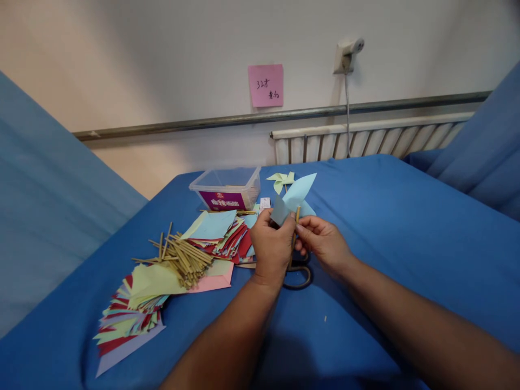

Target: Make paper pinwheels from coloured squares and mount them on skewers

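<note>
A light blue paper pinwheel (299,190) is in front of me above the table, its blades folded outward. My left hand (273,238) is closed around the pinwheel and the top of a thin wooden stick (298,214). From the right, my right hand (323,238) pinches at the same stick just below the paper; the fingertips touch it or something small there that I cannot make out. Scissors with dark handles (300,277) lie beneath my hands, partly hidden by them. Beyond, a pale green pinwheel (281,181) lies on the table.
Left of my hands are stacked coloured paper squares (213,225), a heap of wooden sticks (187,257) and a fanned paper pile (130,319). A clear plastic box (254,187) stands behind them on the blue-covered table (406,244). A small white box (265,203) sits nearby.
</note>
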### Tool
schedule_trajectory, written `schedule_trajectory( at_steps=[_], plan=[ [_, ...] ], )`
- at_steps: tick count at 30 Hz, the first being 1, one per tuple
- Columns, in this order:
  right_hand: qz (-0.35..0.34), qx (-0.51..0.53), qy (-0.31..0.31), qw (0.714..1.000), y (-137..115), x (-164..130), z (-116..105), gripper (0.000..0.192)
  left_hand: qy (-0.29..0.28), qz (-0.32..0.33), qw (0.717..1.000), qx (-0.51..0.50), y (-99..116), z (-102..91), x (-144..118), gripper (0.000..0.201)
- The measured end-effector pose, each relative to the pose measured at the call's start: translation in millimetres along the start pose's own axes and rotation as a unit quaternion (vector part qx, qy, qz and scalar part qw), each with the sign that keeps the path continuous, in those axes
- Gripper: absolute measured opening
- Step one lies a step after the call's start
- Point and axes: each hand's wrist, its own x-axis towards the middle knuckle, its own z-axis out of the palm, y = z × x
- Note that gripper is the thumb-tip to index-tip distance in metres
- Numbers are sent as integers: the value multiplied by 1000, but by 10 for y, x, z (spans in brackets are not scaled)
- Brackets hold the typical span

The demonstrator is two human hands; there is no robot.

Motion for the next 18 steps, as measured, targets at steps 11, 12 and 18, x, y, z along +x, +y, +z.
schedule_trajectory(
  at_steps=[11, 12, 18],
  plan=[
    [1, 4, 1, 1000, -24, -11, 5, 37, 2, 12, 1000, 7, 42, 2, -27, 19],
    [1, 6, 2, 1000, -26, -10, 7, 37, 1, 12, 1000, 8, 43, 0, -28, 20],
    [5, 9, 6, 1000, -40, -17, 16, 37, 0, 18, 1000, 13, 43, -1, -28, 18]
  ],
)
